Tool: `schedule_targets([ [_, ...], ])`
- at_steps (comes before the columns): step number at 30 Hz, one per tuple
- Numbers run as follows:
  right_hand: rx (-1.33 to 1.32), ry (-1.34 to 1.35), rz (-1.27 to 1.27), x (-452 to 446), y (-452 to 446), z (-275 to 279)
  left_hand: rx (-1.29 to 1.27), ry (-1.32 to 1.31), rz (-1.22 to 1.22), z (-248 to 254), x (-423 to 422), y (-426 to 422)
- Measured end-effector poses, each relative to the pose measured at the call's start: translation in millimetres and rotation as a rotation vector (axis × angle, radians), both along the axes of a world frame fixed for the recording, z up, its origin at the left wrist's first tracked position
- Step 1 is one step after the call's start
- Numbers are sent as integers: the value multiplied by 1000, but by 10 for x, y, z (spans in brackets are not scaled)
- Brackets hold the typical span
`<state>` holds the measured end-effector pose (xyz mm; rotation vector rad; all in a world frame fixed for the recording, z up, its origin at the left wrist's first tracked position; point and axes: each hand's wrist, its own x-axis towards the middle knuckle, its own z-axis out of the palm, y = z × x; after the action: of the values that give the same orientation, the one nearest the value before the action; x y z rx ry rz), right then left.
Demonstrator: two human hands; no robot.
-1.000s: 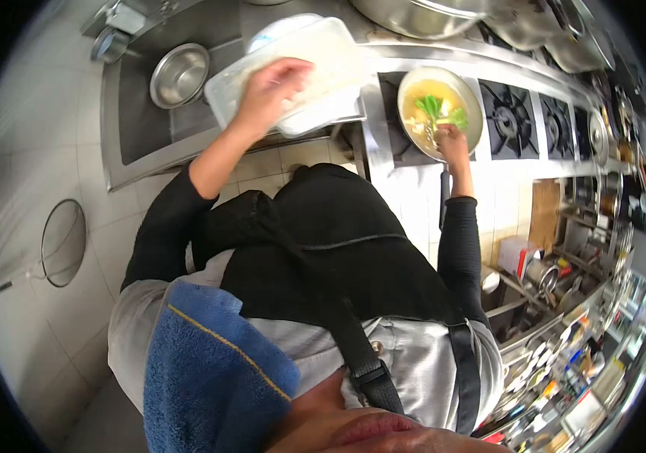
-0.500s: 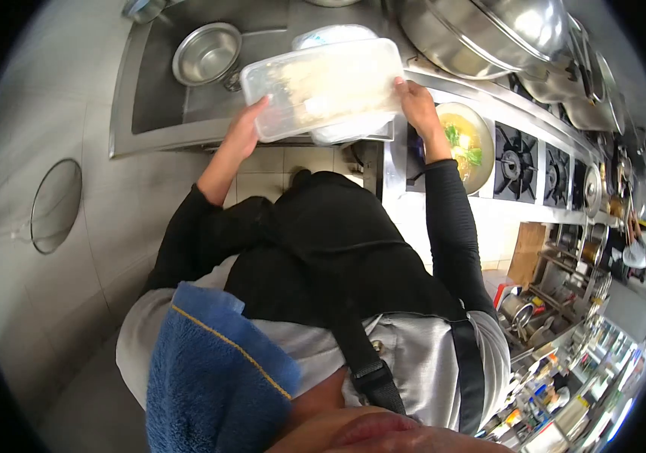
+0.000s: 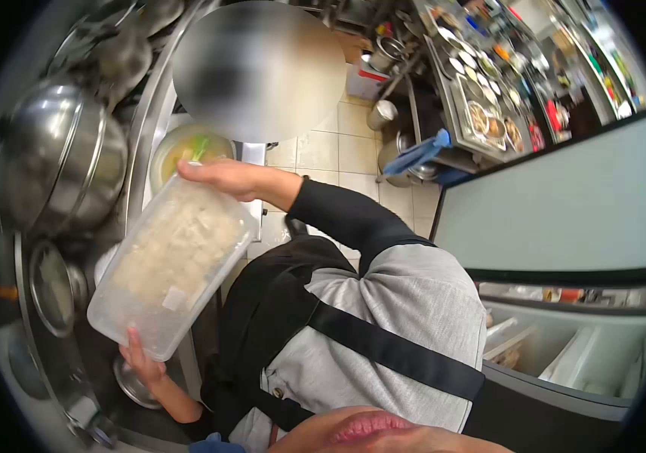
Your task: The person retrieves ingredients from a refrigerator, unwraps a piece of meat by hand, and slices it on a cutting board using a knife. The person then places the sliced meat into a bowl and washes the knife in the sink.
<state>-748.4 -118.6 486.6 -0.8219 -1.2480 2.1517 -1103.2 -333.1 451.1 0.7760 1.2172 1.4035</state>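
- A clear plastic box (image 3: 164, 264) is held up in front of the body, above the edge of the cooking area, set aslant, with pale food (image 3: 191, 223) seen inside; what the food is cannot be told.
- A small pale square (image 3: 175, 298) is seen on the box, toward the end away from the stove.
- The end nearest the stove is held by the right hand (image 3: 225, 177), its grip clamped on the box at the corner, with the thumb laid on the rim.
- The opposite end is held by the left hand (image 3: 143, 366), its grip also closed on the box, with fingers pressed to the edge.
- Just beyond the right hand, a pan (image 3: 159, 166) is set on the stove (image 3: 251, 155); yellow liquid and something green (image 3: 199, 146) are held in it.
- Beside the box, a large steel pot (image 3: 63, 162) is seen, with a round steel dish (image 3: 53, 291) near it.
- A steel bowl (image 3: 134, 389) is partly hidden by the left hand.
- Well apart, dishes (image 3: 481, 79) are carried by a counter (image 3: 444, 113), and a blue cloth (image 3: 416, 155) is hung at its end.
- An open cabinet (image 3: 564, 355) is seen at the right.
- The top middle is hidden by a blur.
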Motion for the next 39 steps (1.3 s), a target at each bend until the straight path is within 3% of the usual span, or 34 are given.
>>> schedule_targets([
  [5,-70,233,-145,1416,-194,-249,-104,-50,-219,254,1047,999],
  [8,-238,204,-224,2359,-392,-450,-170,-91,-293,290,1885,1509],
  [11,-168,176,-202,3335,-639,-753,-188,-41,-441,255,2766,2035],
  [17,42,49,-693,4679,-1204,-409,-142,-26,-846,317,4598,2850],
  [20,162,146,-1146,5143,-1561,-148,-128,-49,-1123,103,5472,3103],
  [21,307,-112,-1276,5275,-1739,-134,-231,-107,-1286,-41,5707,3320],
  [23,502,-337,-1414,5419,-2086,-122,-286,-244,-1326,-65,6439,3369],
  [24,666,-356,-1580,5244,-2237,175,-293,-267,-1403,-97,6779,3478],
  [27,964,-1437,-1646,5104,-2695,361,-349,-314,-1649,-13,7861,3542],
  [30,415,-1786,-1902,4864,-2913,369,-315,-320,-2073,287,8867,3205],
  [32,407,-2121,-2062,4595,-3064,626,-270,-281,-2216,428,9446,2943],
  [34,402,-2370,-2217,4233,-3043,1025,-327,-499,-2451,670,9894,2601],
  [35,400,-2472,-2280,3995,-3017,1300,-320,-759,-2615,920,9945,2341],
  [36,326,-2360,-2515,3812,-3009,1363,-270,-938,-2826,1244,9974,2071],
  [37,236,-2559,-2582,3613,-2985,1524,-203,-1137,-3025,1570,9944,1873],
  [38,-83,-2831,-2578,3382,-3053,1668,-56,-1081,-3066,1806,9861,1703],
  [39,-70,-2800,-2748,3199,-3129,1791,87,-1028,-3099,1925,9831,1623],
])
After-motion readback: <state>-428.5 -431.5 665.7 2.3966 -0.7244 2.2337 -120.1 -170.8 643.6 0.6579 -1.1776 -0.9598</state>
